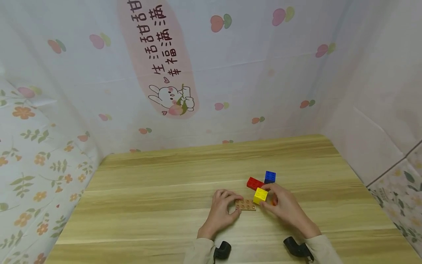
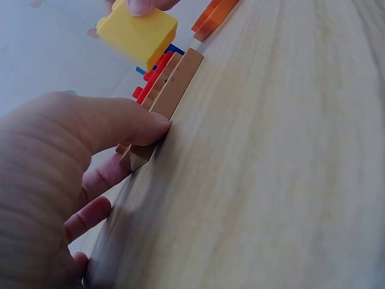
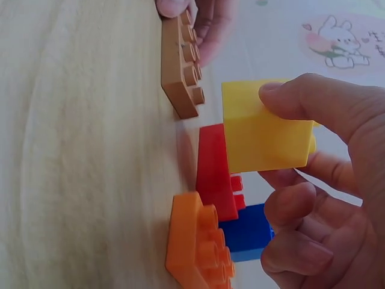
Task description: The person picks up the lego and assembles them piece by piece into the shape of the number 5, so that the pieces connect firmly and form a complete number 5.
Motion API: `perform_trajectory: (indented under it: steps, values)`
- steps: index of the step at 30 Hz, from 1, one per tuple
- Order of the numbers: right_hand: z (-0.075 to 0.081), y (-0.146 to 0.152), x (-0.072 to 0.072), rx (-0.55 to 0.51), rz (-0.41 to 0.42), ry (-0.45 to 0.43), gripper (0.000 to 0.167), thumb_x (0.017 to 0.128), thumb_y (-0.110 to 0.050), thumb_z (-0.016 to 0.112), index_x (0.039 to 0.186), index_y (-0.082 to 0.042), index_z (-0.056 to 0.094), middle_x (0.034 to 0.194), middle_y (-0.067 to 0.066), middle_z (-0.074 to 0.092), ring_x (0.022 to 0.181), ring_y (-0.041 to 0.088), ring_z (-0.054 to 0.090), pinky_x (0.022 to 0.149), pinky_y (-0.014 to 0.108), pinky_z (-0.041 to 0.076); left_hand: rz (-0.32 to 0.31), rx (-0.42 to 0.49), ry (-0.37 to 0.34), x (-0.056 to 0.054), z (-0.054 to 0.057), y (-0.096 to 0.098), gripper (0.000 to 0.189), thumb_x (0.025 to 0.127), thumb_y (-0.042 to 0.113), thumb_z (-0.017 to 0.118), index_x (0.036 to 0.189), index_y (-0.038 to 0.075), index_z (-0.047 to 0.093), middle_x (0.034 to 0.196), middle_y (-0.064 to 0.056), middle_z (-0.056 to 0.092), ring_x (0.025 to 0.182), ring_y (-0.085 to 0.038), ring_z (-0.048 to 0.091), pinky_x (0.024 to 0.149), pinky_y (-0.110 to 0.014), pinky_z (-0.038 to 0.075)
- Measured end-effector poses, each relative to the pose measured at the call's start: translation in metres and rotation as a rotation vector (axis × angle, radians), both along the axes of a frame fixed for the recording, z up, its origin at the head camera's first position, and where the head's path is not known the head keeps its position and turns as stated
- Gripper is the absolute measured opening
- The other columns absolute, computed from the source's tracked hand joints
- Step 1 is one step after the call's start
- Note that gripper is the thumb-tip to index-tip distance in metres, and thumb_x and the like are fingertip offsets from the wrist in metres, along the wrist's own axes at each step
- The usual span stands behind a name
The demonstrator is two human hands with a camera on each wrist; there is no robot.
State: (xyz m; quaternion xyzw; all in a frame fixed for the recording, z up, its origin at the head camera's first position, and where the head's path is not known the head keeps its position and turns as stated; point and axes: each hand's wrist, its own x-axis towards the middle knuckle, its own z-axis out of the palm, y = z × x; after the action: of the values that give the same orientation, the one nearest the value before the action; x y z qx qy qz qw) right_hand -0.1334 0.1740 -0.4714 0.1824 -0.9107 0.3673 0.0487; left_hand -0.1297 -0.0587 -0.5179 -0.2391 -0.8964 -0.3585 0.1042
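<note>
On the table lies a flat brown building brick with two rows of studs. My left hand pinches its left end between thumb and fingers, as the left wrist view shows with the thumb on its near side. A yellow brick is pinched by my right hand, raised over the table by the brown brick's right end. Behind it lie a red brick and a blue brick. An orange brick sits under my right hand, mostly hidden in the head view.
The wood-grain table meets a printed cloth at the back. A flowered cloth hangs at the left, and pale cloth bounds the right side. Black wrist devices sit by both sleeves.
</note>
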Motion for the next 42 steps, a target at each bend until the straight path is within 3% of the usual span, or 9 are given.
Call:
perform_trajectory:
  steps: [7, 14, 42]
  values:
    - [0.001, -0.005, 0.003, -0.008, 0.037, -0.004, 0.037, 0.074, -0.013, 0.079, 0.106, -0.008, 0.061, 0.076, -0.001, 0.05, 0.055, 0.005, 0.039, 0.046, 0.021, 0.036, -0.005, -0.009, 0.015, 0.0, 0.001, 0.0, 0.031, 0.076, 0.019, 0.072, 0.106, 0.024, 0.069, 0.102, 0.011, 0.058, 0.104, -0.014, 0.041, 0.093, -0.041, 0.029]
    - [-0.002, -0.009, 0.004, 0.023, 0.09, 0.011, 0.039, 0.073, -0.016, 0.079, 0.109, -0.011, 0.063, 0.086, -0.007, 0.053, 0.054, 0.001, 0.04, 0.048, 0.02, 0.037, -0.005, -0.021, 0.004, 0.001, 0.001, 0.001, 0.031, 0.076, 0.019, 0.073, 0.107, 0.023, 0.069, 0.102, 0.01, 0.058, 0.104, -0.014, 0.041, 0.095, -0.042, 0.028]
    - [-0.008, -0.024, 0.007, 0.027, 0.14, 0.09, 0.044, 0.076, -0.015, 0.077, 0.116, -0.009, 0.064, 0.102, -0.002, 0.061, 0.056, -0.001, 0.039, 0.05, 0.019, 0.039, -0.008, -0.031, 0.048, 0.0, 0.001, 0.0, 0.031, 0.076, 0.02, 0.073, 0.106, 0.021, 0.069, 0.1, 0.008, 0.058, 0.103, -0.014, 0.043, 0.095, -0.041, 0.029]
